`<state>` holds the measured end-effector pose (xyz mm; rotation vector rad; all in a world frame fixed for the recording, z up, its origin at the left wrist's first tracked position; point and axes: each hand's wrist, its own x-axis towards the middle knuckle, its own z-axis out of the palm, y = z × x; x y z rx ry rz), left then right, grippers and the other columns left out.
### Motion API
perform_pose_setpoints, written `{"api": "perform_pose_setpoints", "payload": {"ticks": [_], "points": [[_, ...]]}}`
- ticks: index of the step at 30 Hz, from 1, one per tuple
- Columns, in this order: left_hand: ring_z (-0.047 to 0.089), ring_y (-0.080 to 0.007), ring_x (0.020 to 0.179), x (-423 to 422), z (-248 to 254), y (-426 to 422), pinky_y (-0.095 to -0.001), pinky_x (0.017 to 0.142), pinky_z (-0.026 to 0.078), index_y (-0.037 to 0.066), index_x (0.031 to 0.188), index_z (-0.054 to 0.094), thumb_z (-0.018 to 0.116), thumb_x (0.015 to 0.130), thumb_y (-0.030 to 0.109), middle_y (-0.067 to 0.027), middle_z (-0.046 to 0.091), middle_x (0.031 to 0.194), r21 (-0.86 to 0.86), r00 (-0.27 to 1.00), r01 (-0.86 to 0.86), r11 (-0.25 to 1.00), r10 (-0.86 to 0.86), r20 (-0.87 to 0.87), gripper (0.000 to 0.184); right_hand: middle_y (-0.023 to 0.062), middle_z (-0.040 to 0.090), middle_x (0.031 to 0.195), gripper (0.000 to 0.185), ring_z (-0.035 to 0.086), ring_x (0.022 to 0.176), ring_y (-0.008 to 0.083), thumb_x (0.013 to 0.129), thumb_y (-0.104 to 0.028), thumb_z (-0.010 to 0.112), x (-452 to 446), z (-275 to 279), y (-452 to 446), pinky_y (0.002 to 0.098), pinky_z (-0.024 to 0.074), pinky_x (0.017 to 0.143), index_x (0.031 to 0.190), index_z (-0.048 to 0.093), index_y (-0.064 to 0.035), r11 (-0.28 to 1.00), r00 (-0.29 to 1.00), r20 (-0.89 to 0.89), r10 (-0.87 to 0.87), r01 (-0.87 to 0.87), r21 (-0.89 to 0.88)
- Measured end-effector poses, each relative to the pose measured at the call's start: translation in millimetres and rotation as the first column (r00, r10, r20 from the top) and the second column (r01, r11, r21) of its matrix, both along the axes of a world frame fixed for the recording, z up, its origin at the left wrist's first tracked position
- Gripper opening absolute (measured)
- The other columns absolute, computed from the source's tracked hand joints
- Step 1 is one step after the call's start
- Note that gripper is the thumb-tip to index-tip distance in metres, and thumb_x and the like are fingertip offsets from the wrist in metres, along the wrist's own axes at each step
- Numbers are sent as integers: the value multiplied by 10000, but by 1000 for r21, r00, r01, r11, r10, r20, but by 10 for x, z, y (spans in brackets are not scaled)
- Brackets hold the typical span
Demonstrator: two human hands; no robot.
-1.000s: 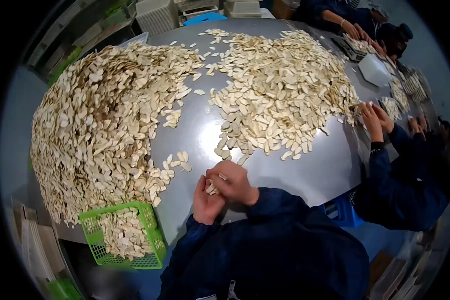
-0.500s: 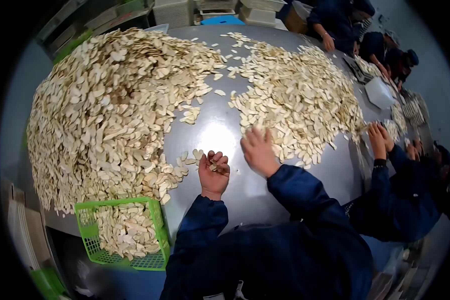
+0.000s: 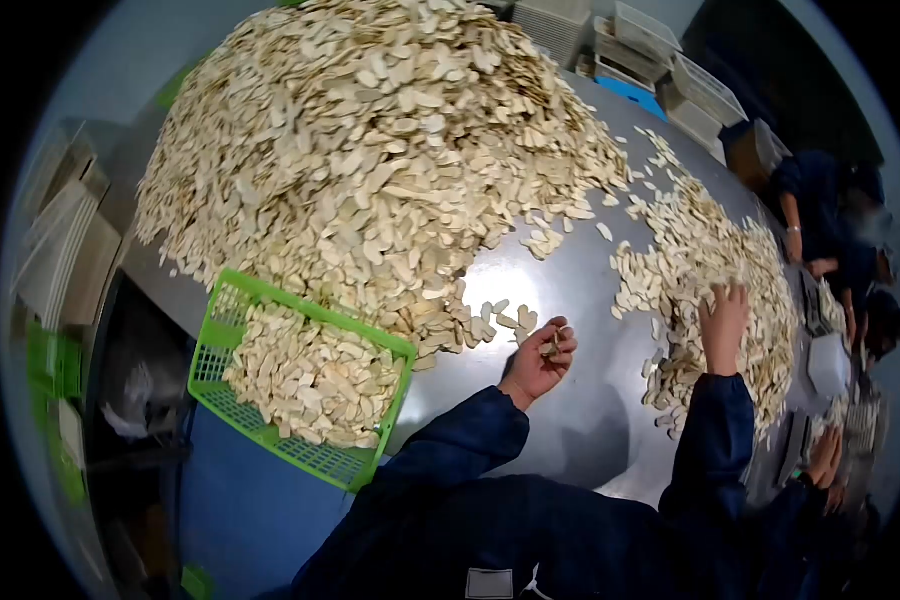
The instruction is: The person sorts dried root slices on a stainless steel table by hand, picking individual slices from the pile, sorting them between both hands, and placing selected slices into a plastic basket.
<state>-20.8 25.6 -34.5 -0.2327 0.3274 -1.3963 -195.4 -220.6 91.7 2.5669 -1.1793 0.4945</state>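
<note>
Pale dried slices lie in a large heap [image 3: 350, 150] on the left of the metal table and in a lower pile [image 3: 710, 240] on the right. My left hand [image 3: 540, 362], palm up with curled fingers, holds a few slices above the table between the two. Beside it, on the table, are some loose slices [image 3: 508, 318]. My right hand [image 3: 725, 325] rests on the right pile with its fingers apart; whether anything is under the fingertips is hidden.
A green basket [image 3: 398, 400] of slices stands at the table's left front edge. Co-workers' hands [image 3: 823, 460] are at the far right, near a white container [image 3: 828, 365]. Stacked trays [image 3: 555, 28] and a blue lid [image 3: 630, 95] are at the back.
The view has turned left, so the basket and large heap appear nearer the centre. My hands have parted since the earliest frame; my right hand has reached out onto the right pile.
</note>
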Motion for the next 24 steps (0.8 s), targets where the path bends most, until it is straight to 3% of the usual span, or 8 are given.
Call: {"api": "perform_pose_setpoints", "payload": {"ticks": [2,7,8,10,11,12,14,24], "points": [[405,-101,681,-11,-93,-10,-189,491,354,67,998,541,509,937,155,-15,416,813,-61,998,25,998,-22,53,112,202,441,1335,350,385,1266,381,777,-104,691,627,137,287,458,333,1034,1113,597,-74,898,885,286,368,-418,140],[503,-120,774,-149,-387,16,-221,592,426,98,970,573,498,941,212,-9,545,861,-26,978,162,986,-157,138,139,178,488,1250,431,453,1195,372,695,-71,708,2250,344,1724,425,395,988,1104,575,-40,276,275,321,906,-960,43],[551,-139,819,-196,-463,-10,-228,611,439,113,963,601,483,950,221,-2,577,873,-17,968,235,972,-232,97,160,207,507,1196,364,473,1164,382,739,-83,648,2533,288,1959,441,400,979,1084,568,0,145,148,271,951,-989,29],[556,-135,832,-359,-457,-31,-254,668,462,105,1024,578,536,930,265,-9,580,925,121,750,-52,991,-41,660,189,213,505,1240,363,455,1209,367,737,-105,594,2916,193,2369,462,360,1033,1085,570,-7,29,25,100,995,-999,-30],[562,-135,856,-330,-474,-4,-263,689,471,108,1070,562,561,924,305,-12,582,990,55,848,69,996,-87,522,245,193,522,1229,347,462,1209,338,748,-126,583,3071,109,2482,455,358,1032,1076,577,-11,-12,-8,-34,999,-994,-111],[569,-134,879,-312,-474,20,-272,709,480,111,1116,547,587,917,345,-16,584,1054,-29,915,180,983,-156,373,310,177,531,1227,360,460,1221,294,744,-170,608,3177,55,2554,456,347,1035,1071,583,-21,-42,-36,-51,998,-989,-141],[559,-128,780,-307,-184,83,-255,676,467,129,1020,569,589,909,374,22,583,887,335,870,247,909,-361,336,270,168,530,1233,374,455,1228,273,748,-231,622,3267,27,2572,463,342,1021,1061,588,-29,34,41,-72,997,-994,-103],[518,-105,721,-344,-60,55,-191,501,405,78,881,564,455,881,237,-3,517,791,81,732,456,886,-425,533,192,150,419,1386,596,415,1265,329,707,-212,708,2708,-200,1428,418,386,978,1266,513,-135,251,236,-140,962,-963,99]]}}
